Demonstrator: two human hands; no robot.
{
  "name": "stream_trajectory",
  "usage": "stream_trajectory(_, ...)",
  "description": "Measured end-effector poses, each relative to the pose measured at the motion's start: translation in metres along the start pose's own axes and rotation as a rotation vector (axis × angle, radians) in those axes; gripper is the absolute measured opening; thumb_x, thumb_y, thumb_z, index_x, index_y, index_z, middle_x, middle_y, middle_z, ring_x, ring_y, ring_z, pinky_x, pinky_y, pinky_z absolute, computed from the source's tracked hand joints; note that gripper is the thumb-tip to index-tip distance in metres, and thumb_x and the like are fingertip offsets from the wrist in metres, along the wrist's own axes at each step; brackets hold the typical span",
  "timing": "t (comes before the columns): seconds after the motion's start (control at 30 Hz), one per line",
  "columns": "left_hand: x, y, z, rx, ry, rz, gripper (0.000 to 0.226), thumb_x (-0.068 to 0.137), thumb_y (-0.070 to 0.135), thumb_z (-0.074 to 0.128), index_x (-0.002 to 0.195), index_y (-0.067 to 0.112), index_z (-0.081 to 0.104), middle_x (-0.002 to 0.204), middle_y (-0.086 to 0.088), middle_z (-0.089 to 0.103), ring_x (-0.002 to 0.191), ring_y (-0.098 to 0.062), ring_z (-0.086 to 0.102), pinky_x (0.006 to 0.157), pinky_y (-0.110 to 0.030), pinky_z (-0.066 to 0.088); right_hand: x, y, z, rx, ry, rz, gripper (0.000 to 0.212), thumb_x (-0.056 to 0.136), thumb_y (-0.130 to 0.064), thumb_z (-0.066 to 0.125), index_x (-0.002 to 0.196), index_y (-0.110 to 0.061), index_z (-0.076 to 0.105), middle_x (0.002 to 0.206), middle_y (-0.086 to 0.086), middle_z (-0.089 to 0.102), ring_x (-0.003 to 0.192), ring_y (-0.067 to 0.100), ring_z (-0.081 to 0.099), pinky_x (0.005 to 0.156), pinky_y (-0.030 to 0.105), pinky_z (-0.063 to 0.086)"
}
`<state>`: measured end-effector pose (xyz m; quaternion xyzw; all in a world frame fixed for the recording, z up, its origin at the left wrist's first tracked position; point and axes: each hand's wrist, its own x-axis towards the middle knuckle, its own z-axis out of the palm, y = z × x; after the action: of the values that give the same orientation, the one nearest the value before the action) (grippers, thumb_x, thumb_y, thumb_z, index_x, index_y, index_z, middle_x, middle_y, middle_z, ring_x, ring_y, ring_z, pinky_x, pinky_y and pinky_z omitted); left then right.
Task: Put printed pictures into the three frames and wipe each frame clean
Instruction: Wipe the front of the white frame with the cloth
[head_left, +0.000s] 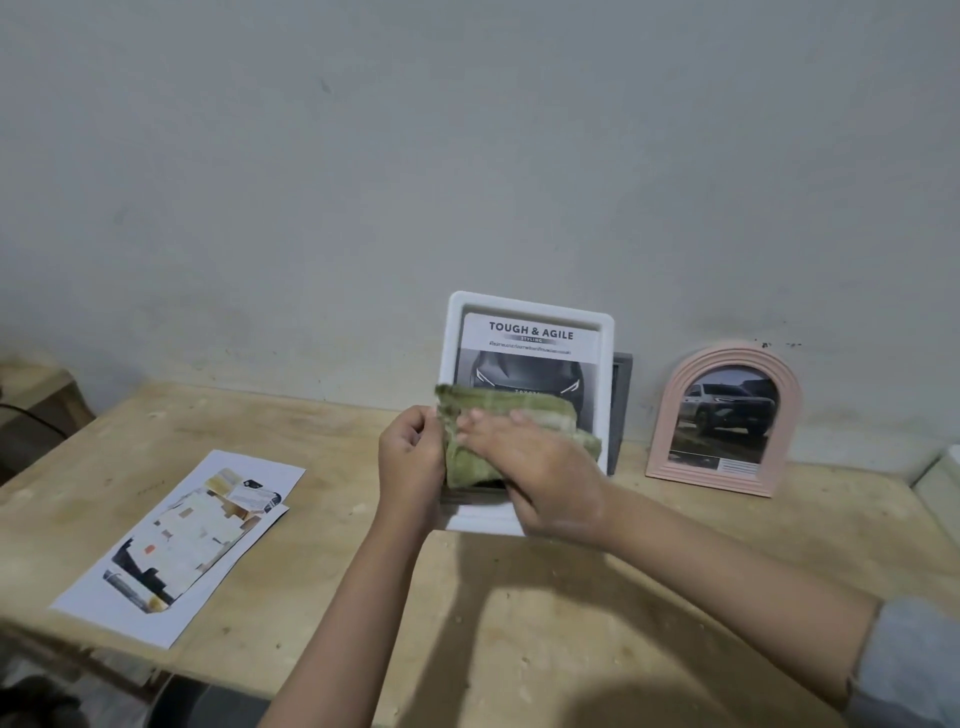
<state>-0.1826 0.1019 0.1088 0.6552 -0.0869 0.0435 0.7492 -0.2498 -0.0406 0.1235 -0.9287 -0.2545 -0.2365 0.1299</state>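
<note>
White frame (524, 332), propped upright on the bench (322, 545), leaning back toward the grey wall (467, 156), with a printed car picture (524, 358) headed "TOUGH & AGILE" inside. Left hand (410, 462) closed round the frame's left edge low down, fingers curled in a firm grip on it. Right hand (540, 467) laid flat, fingers together, pressing a folded green cloth (498, 421) against the lower front of the frame; not pinching, palm down over the cloth. Cloth bunched between the two hands, touching both, covering the lower half of the picture. Just behind the right-hand grip, peeking out past the frame's right edge, a dark grey frame (622, 405) standing against the wall; face mostly hidden. Further right of the right hand, well apart from it, a pink arched frame (727, 364) upright against the wall, holding a photo of a light-coloured vehicle. Left of the left-hand grip, clear of it, two loose printed sheets (182, 540) lying flat and overlapping near the bench's left edge, print blurred. At the far right edge, a pale object only partly in view, not identifiable. Grey sleeve (914, 665) on the right forearm at the lower right corner.
</note>
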Motion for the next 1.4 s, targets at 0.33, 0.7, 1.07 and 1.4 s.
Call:
stream_trajectory(0.33,-0.002,0.010,-0.001,0.173,0.058,-0.020,0.048,0.098,0.018,0.048,0.053,0.016,0.036,0.038,0.013,0.032,0.039,-0.002,0.027,0.042,-0.021,0.025,-0.022,-0.018,0.004,0.404,-0.176,0.111,0.041,0.072,-0.001,0.047,0.108,-0.013,0.062,0.098,0.002,0.068,0.091,0.017,0.064,0.077,0.032,0.051)
stream_trajectory(0.7,0.002,0.005,-0.016,0.249,-0.021,-0.106,0.049,0.093,0.038,0.056,0.049,0.016,0.052,0.052,-0.012,0.047,0.054,-0.023,0.043,0.053,-0.037,0.036,0.031,0.038,-0.097,0.259,0.295,0.360,0.031,0.083,0.002,0.054,0.107,-0.015,0.065,0.088,0.005,0.068,0.071,0.022,0.058,0.065,0.028,0.046)
stream_trajectory(1.07,-0.009,0.016,0.002,0.441,-0.138,0.002,0.042,0.093,0.028,0.056,0.064,-0.002,0.050,0.056,-0.007,0.042,0.052,-0.018,0.039,0.053,-0.030,0.031,0.050,0.056,-0.052,-0.237,-0.082,-0.203,0.060,0.078,-0.001,0.025,0.129,-0.010,0.056,0.132,0.015,0.055,0.121,0.040,0.052,0.093,0.054,0.047)
stream_trajectory(1.4,-0.001,0.014,-0.012,0.409,-0.126,-0.011,0.042,0.093,0.034,0.055,0.079,-0.006,0.061,0.067,-0.022,0.057,0.059,-0.034,0.054,0.057,-0.040,0.047,0.055,0.067,-0.067,0.013,0.003,0.011,0.055,0.084,-0.033,0.036,0.131,-0.013,0.054,0.138,0.008,0.051,0.125,0.024,0.051,0.100,0.035,0.044)
